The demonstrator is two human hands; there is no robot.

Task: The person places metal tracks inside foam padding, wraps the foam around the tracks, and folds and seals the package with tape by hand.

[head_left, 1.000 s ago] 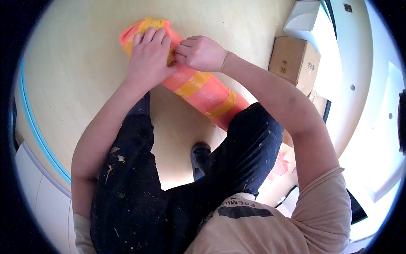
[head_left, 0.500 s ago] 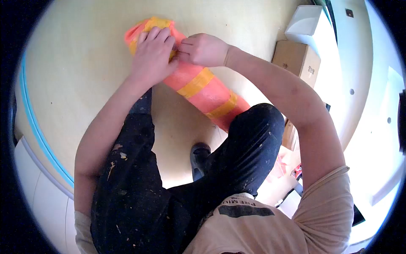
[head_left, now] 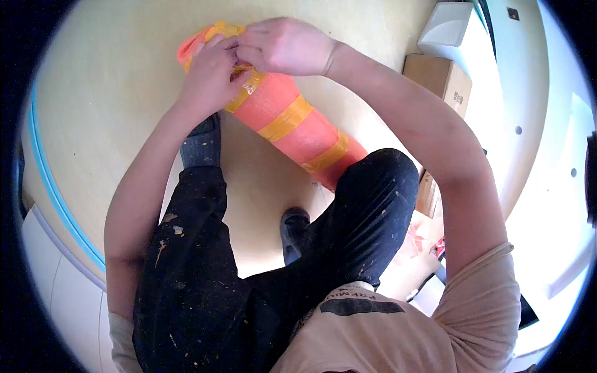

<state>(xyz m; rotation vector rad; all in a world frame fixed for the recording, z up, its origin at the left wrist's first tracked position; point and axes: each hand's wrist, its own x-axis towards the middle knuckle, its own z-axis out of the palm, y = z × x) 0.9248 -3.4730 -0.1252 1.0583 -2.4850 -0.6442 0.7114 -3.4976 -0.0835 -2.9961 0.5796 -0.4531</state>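
Observation:
A long roll in pink-orange wrapping [head_left: 268, 110], bound with several bands of yellow tape [head_left: 286, 119], slants from the upper left down to my bent knee, which hides its lower end. My left hand [head_left: 210, 76] has its fingers bent over the taped upper end of the roll. Just right of it, my right hand [head_left: 280, 47] is closed, its fingertips meeting those of my left at the tape. Whatever lies between the right fingers is hidden. The bunched pink end [head_left: 185, 52] of the wrapping pokes out beyond my left hand.
The pale floor [head_left: 124, 81] spreads around the roll. My knee [head_left: 388, 171] and dark shoes [head_left: 292, 233] are close to it. Along the right side stand a cardboard box [head_left: 429, 76] and a white container [head_left: 444, 28]. A light-blue strip [head_left: 46, 168] runs down the left.
My right hand has moved up and left along the roll, uncovering a yellow tape band near the upper end. My left hand has shifted slightly left and stays at that end.

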